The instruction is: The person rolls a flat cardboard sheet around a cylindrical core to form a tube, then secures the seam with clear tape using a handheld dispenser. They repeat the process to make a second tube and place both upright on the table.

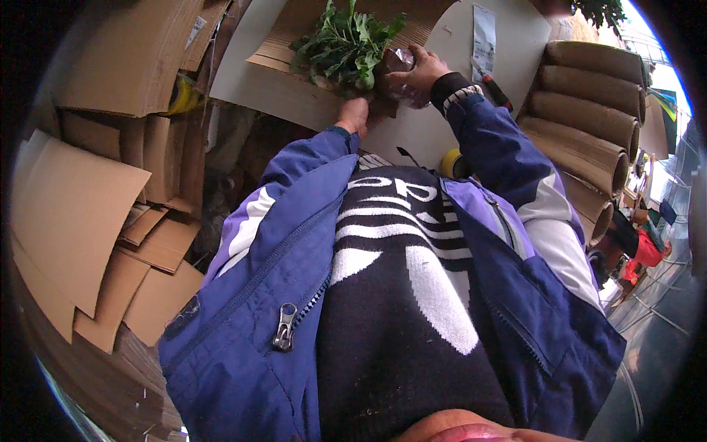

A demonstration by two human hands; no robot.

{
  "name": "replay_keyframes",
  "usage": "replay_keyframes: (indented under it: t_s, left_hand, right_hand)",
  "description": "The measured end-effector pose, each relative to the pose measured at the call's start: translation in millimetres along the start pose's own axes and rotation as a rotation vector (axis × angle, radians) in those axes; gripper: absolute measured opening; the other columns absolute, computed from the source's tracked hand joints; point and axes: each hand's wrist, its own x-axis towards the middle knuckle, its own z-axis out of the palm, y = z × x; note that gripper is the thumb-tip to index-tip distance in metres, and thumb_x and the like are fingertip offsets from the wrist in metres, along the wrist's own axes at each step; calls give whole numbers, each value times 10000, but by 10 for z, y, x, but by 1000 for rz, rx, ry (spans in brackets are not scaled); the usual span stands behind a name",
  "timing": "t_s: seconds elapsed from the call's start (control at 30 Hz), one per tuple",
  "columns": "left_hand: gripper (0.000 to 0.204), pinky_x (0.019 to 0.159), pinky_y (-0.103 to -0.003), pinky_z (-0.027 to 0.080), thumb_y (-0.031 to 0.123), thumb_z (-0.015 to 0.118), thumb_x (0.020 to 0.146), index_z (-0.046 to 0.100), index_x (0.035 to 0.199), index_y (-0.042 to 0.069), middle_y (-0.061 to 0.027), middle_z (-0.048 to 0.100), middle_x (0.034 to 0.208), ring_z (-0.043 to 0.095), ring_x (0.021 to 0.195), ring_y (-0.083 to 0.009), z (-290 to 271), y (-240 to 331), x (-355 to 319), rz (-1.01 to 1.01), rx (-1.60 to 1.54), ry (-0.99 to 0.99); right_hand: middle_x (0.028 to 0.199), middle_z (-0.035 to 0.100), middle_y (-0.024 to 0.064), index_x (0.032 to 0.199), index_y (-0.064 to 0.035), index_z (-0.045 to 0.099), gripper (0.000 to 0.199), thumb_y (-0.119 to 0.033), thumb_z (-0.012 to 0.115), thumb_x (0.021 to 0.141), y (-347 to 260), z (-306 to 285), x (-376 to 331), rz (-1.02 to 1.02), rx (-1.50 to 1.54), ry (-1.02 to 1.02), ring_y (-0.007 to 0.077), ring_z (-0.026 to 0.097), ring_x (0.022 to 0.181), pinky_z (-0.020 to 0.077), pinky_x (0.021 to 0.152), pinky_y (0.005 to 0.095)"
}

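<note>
Apparently, the work is caught partway. A leafy green bunch (pixel 342 48) is laid on a cardboard sheet (pixel 274 60), near the far edge of what is seen of the pale tabletop (pixel 519 55). Its stem end is pointed toward the wearer, where the left hand (pixel 355 114) is placed; the fingers of that hand are largely hidden, so whether they are closed on the stems cannot be told. The right hand (pixel 424 72) is partly curled, and by its thumb and fingers a shiny reddish-brown thing (pixel 398 90) is held just beside the leaves.

As for what is done, the leaves are already gathered into one clump and set on the cardboard. What seems unfinished is the joining of the two: the shiny thing is not seen closed around the bunch, and the cardboard is not folded over it. A red-and-black tool (pixel 496 90) is left lying to the right, unheld, and cardboard rolls (pixel 582 110) are stacked beyond it.
</note>
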Motion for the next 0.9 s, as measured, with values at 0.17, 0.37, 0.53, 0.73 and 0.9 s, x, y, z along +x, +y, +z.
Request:
replay_keyframes:
  t_s: [0.17, 0.37, 0.53, 0.73, 0.9]
  left_hand:
    - [279, 788, -470, 573, 242, 516, 977, 645, 1182, 102, -95, 693, 1129, 667, 953, -285, 152, 97, -107, 0, -241, 96]
    - [350, 824, -436, 550, 239, 575, 948, 619, 1245, 60, -108, 673, 1153, 647, 977, -271, 222, 128, -78, 251, 72, 227]
    - [348, 854, -427, 543, 230, 569, 945, 626, 1248, 69, -108, 679, 1159, 648, 1020, -271, 290, 270, -310, 123, -81, 199]
    - [368, 909, -428, 518, 242, 524, 963, 613, 1279, 74, -127, 638, 1242, 611, 1105, -299, 319, 372, -390, 109, -34, 142]
    - [386, 955, -429, 497, 252, 487, 978, 602, 1304, 78, -143, 603, 1311, 581, 1177, -322, 176, 253, -245, 342, 811, 290]
  right_hand:
    - [1377, 528, 243, 1499, -110, 381, 1134, -686, 795, 613, 7, 19, 9, -28, 16, 27, 418, 489, 1296, 415, 1086, 453]
    - [1357, 542, 241, 1488, -117, 397, 1112, -692, 785, 619, 1, 32, -15, -7, -14, 53, 413, 503, 1281, 413, 1084, 457]
    - [1362, 537, 244, 1494, -119, 390, 1128, -707, 777, 613, 4, 38, -30, -11, 8, 42, 416, 498, 1284, 410, 1087, 464]
    - [1367, 535, 238, 1494, -128, 392, 1131, -693, 795, 601, 40, 81, -64, -18, -2, 76, 416, 495, 1286, 409, 1084, 471]
    - [1363, 535, 239, 1487, -141, 406, 1102, -682, 797, 610, 20, 59, -103, 15, -26, 73, 420, 485, 1290, 410, 1083, 476]
